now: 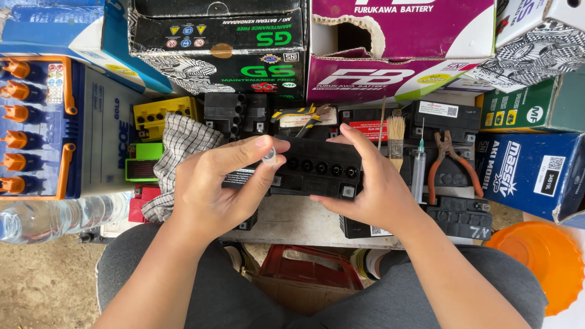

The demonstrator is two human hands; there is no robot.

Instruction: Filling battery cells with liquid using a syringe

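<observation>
My left hand (216, 186) pinches a small clear cap or tube end (269, 157) between thumb and forefinger, right at the left end of a small black battery (320, 167). A row of round filler holes shows along the battery's top. My right hand (372, 189) grips the battery's right side, fingers over its top edge and thumb underneath. The battery is held above a pale board (298, 222) that rests in front of my knees.
A checked cloth (180, 143) lies left of my hands. A paintbrush (396, 137), syringe (419, 164) and orange-handled pliers (448, 164) lie to the right on other black batteries. Battery boxes line the back. A water bottle (55, 219) sits left, an orange bowl (545, 262) right.
</observation>
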